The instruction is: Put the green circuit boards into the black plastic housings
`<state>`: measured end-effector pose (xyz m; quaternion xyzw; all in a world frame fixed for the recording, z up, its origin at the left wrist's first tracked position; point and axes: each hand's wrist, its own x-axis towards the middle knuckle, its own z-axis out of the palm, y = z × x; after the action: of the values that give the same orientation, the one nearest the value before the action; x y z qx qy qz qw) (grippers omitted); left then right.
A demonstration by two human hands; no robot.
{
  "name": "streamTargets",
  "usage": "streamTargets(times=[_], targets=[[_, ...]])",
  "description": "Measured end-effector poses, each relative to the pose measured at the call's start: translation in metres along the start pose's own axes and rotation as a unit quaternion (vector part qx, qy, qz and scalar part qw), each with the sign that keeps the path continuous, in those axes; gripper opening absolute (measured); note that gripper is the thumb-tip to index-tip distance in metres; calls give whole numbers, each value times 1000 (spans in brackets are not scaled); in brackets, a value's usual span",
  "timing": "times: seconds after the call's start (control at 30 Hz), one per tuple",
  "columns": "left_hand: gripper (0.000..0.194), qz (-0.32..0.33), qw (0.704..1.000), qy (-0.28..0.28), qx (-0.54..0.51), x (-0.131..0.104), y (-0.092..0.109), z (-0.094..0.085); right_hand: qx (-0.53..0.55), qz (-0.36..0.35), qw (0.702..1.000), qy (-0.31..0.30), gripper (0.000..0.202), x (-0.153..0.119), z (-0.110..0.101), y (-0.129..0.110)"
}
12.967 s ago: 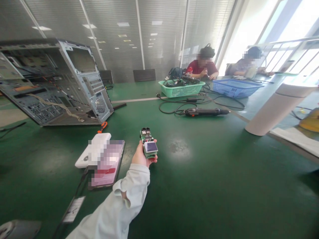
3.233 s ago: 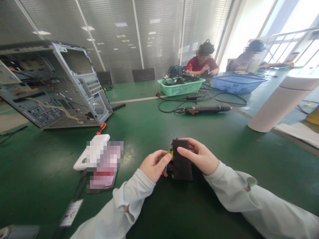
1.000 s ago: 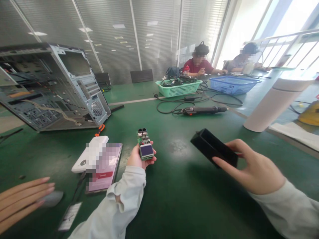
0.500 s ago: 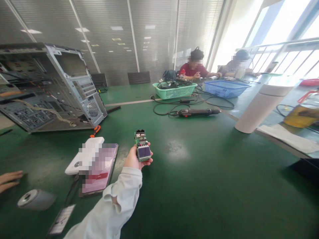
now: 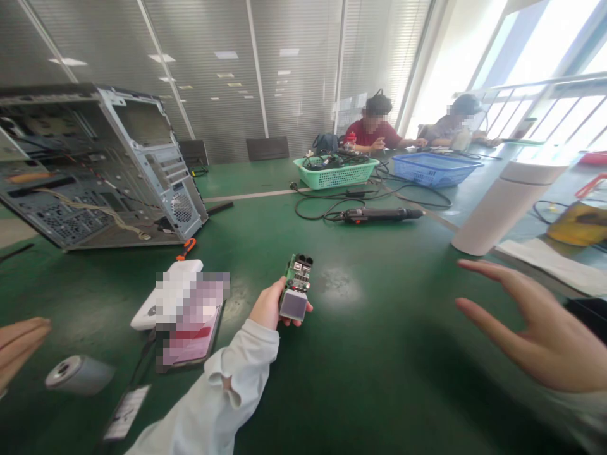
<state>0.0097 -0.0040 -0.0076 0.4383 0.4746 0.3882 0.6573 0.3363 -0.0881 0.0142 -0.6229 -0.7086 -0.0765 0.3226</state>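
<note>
A little green circuit board [image 5: 301, 275] with a small gray screen is held up by the left hand [image 5: 270, 306], over the green table [image 5: 360, 392] and in front of the black power tool [image 5: 379, 215]. It is gripped by the fingers and thumb, with the screen turned up. The right hand [image 5: 540, 335] is seen in front of the tool and well to its right. It is let go of everything, with the thumb and fingers spread apart and nothing held between them. A black thing [image 5: 588, 316] is partly hidden by it. A tall white bottle [image 5: 502, 212] is seen to the right of the tool. Behind the tool, a green basket [image 5: 336, 177] is filled with wires, and a blue basket [image 5: 434, 172] is placed behind and to the right. To the left of the tool, a big open computer case [image 5: 118, 170] is seen. In front and to the left, a white block [image 5: 147, 309] and a pink phone [image 5: 208, 341] are laid side by side, partly blurred. Farther left, a gray can [image 5: 80, 374] is tipped on its side, near another person's hand [image 5: 21, 344].
</note>
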Motion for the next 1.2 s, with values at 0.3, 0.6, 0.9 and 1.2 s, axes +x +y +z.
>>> streamTargets(times=[0.3,0.6,0.9,1.2], targets=[[35,115,979,1,165,-13,2,14,259,-99,940,-201,40,69,75,-127],[39,133,959,-37,247,-16,0,13,377,101,770,-505,49,66,104,-114],[65,-39,995,-62,71,-7,0,7,542,173,468,-676,62,61,114,-113],[67,-36,998,-37,38,-2,5,6,727,311,321,-520,58,60,108,-115]])
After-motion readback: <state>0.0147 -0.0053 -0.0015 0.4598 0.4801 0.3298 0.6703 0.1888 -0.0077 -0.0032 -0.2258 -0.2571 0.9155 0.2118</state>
